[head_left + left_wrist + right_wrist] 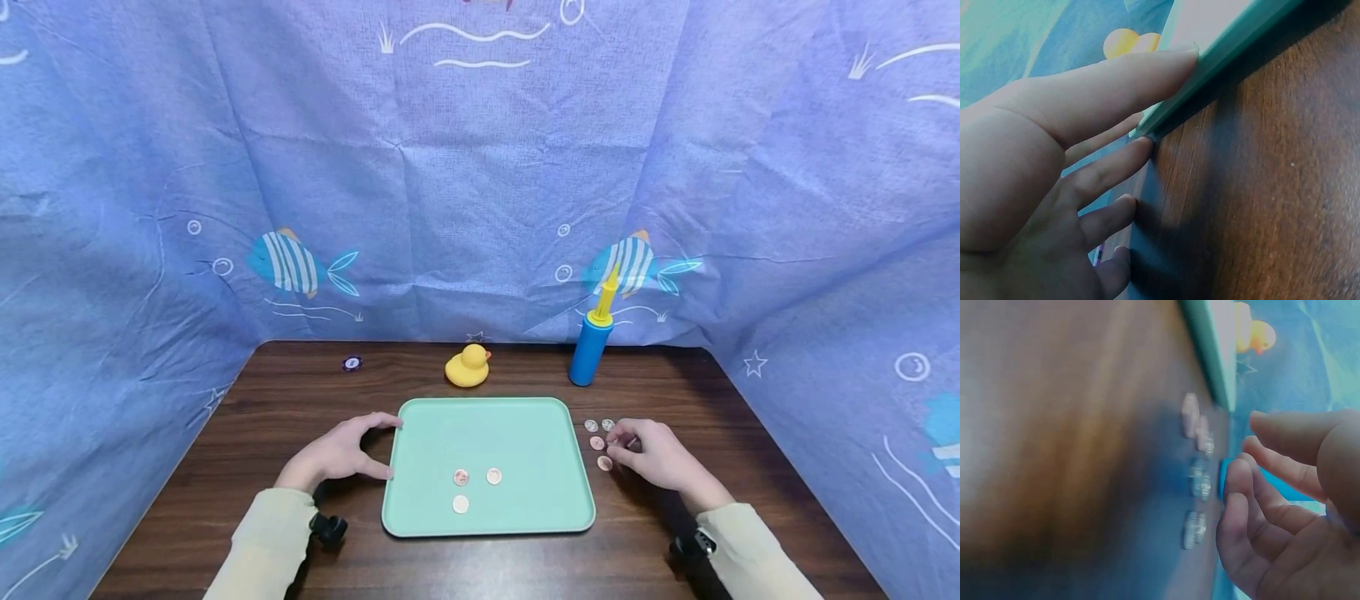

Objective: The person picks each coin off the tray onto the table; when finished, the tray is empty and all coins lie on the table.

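Note:
A pale green tray (525,450) lies on the dark wooden table, with a coppery coin (461,477) and two paler coins (493,476) on it. My left hand (348,450) is at the tray's left edge, thumb and index finger spread apart along the rim. In the left wrist view the thumb (1160,72) touches the rim, and the other fingers reach forward beside it. Right of the tray my right hand (652,454) hovers over several loose coins (597,442), some coppery, some silvery. Its fingers are loosely bent, with nothing visible between thumb and fingertips in the right wrist view.
Behind the tray sits a yellow rubber duck (467,367). A blue hand pump (591,350) with a yellow nozzle stands at the back right, and a dark poker chip (352,363) lies at the back left. Blue fish-patterned cloth (480,208) surrounds the table.

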A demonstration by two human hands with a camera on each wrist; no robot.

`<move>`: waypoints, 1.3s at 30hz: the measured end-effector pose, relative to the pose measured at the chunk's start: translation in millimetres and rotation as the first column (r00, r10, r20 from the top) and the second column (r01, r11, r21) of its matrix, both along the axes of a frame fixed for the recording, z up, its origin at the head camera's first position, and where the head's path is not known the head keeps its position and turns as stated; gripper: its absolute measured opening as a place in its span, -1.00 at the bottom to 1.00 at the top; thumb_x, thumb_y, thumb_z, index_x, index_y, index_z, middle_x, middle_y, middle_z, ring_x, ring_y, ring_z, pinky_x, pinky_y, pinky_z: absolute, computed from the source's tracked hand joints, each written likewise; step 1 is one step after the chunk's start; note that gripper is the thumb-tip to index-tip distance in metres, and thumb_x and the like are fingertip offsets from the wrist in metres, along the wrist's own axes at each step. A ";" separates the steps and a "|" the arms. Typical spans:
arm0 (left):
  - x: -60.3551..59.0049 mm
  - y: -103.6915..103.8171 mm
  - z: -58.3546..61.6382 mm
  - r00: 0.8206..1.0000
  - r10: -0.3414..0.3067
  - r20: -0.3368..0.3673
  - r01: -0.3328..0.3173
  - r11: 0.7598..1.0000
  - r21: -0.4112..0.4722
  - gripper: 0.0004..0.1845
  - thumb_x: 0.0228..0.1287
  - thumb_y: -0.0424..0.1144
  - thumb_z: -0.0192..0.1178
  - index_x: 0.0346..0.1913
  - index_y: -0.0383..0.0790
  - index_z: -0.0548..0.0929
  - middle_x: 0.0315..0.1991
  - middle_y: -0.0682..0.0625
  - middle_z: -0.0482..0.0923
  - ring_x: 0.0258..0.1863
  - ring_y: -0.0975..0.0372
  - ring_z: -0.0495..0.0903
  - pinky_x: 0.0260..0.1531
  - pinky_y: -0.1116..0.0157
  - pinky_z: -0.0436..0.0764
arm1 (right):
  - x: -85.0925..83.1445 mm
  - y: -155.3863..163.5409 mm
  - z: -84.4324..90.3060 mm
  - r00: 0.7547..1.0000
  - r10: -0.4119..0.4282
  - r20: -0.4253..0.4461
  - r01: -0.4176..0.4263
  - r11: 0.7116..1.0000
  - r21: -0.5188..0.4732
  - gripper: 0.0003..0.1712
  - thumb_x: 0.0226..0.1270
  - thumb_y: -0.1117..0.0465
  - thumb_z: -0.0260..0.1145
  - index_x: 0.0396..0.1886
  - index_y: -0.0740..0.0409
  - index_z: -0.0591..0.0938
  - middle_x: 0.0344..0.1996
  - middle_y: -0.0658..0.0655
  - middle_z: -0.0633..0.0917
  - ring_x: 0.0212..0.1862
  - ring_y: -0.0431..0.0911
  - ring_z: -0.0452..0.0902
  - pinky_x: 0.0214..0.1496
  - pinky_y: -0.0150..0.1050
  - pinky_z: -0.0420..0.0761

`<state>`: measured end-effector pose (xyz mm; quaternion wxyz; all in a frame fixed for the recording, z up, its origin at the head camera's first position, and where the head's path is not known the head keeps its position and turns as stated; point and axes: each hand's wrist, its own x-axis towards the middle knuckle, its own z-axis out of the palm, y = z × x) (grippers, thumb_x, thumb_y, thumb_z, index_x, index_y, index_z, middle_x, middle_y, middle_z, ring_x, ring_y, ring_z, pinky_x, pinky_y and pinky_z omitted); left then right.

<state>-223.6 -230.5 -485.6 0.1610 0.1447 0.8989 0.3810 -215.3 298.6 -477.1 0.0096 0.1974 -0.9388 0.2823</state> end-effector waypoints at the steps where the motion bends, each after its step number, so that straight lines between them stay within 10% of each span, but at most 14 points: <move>1: 0.1 -0.1 -0.2 1.000 0.000 -0.001 0.000 1.000 0.000 -0.16 0.03 -0.07 0.68 0.42 -0.01 0.56 0.45 -0.12 0.46 0.49 -0.12 0.34 0.40 -0.24 0.38 | -1.1 0.0 2.5 1.000 -0.006 -0.003 0.006 1.000 -0.008 -0.94 0.36 0.23 0.51 -0.23 0.07 0.76 -0.47 -0.18 0.69 -0.44 -0.31 0.52 -0.37 -0.34 0.54; 24: 0.9 -0.5 -0.2 1.000 -0.002 -0.008 0.002 1.000 0.006 -0.17 0.04 -0.08 0.67 0.42 -0.02 0.56 0.45 -0.11 0.46 0.48 -0.11 0.35 0.39 -0.24 0.38 | -17.1 -64.1 11.2 0.978 0.194 0.071 -0.188 0.978 -0.091 -0.85 0.42 0.25 0.47 -0.08 0.16 0.73 -0.33 -0.09 0.71 -0.38 -0.26 0.60 -0.37 -0.30 0.66; 39: 1.6 -1.0 0.1 1.000 -0.006 -0.006 0.006 1.000 0.003 -0.18 0.04 -0.07 0.67 0.41 -0.01 0.57 0.44 -0.12 0.46 0.49 -0.13 0.34 0.41 -0.26 0.34 | -7.1 -126.0 2.7 0.912 0.400 0.092 -0.399 0.917 -0.030 -0.80 0.27 0.29 0.56 -0.13 0.15 0.77 -0.24 0.01 0.79 -0.23 -0.17 0.69 -0.11 -0.24 0.71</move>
